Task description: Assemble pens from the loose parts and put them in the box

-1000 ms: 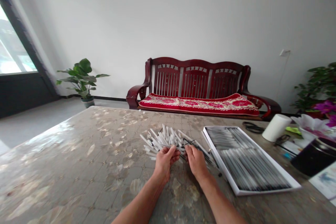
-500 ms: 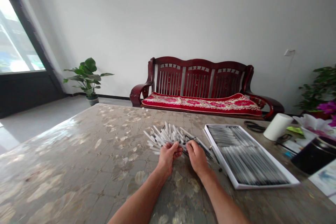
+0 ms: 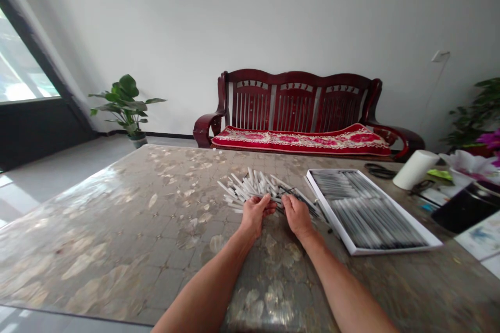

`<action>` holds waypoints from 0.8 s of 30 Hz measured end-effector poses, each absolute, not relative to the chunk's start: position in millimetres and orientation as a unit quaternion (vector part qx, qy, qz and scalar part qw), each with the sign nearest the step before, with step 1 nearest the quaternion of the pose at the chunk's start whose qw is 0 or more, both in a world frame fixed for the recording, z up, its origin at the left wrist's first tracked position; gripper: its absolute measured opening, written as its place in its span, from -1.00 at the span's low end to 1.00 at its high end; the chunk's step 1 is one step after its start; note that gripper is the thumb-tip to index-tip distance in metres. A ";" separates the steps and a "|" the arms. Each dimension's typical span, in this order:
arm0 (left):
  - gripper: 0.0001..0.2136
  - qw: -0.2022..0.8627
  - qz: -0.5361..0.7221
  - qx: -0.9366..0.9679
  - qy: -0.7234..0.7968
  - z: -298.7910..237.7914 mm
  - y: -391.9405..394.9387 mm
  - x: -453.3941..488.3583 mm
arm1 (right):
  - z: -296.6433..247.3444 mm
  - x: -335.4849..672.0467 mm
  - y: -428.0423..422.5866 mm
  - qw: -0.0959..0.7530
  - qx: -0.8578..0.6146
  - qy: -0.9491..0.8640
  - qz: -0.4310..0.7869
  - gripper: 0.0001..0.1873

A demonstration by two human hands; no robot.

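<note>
One flower-patterned table (image 3: 156, 244) | wooden bench (image 3: 299, 78) behind | potted plant (image 3: 130, 104) | left grip (image 3: 255, 213), right grip (image 3: 297, 214): both pinching slim tube (image 3: 276, 199)

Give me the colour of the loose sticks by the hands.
The loose sticks look mostly whitish, with darker ones toward the right; best in the head view.
</note>
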State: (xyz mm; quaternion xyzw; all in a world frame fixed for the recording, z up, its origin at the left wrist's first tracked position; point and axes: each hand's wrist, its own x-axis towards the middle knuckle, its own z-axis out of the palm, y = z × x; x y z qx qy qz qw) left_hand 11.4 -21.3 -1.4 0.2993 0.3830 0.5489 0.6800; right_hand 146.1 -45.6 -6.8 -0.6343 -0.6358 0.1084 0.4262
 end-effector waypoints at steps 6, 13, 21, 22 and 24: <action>-0.66 0.686 0.545 0.288 0.387 0.9 -18.2 7.5 | -1.2 145.3 -47.1 0.435 -0.616 -0.641 0.143 -0.59; -0.64 0.665 0.564 0.332 0.360 2.2 -20.1 9.5 | -2.5 140.2 -42.7 0.509 -0.590 -0.572 0.256 -0.56; -0.73 0.755 0.425 0.366 0.341 8.3 -19.5 -0.2 | 8.0 153.3 -39.8 0.571 -0.535 -0.484 0.391 -0.52; -0.72 0.780 0.387 0.357 0.338 9.3 -18.8 -3.1 | 7.7 155.8 -39.1 0.571 -0.534 -0.486 0.391 -0.53; -0.67 0.824 0.316 0.348 0.316 11.0 -18.7 -8.5 | 5.9 158.5 -37.7 0.566 -0.539 -0.495 0.380 -0.53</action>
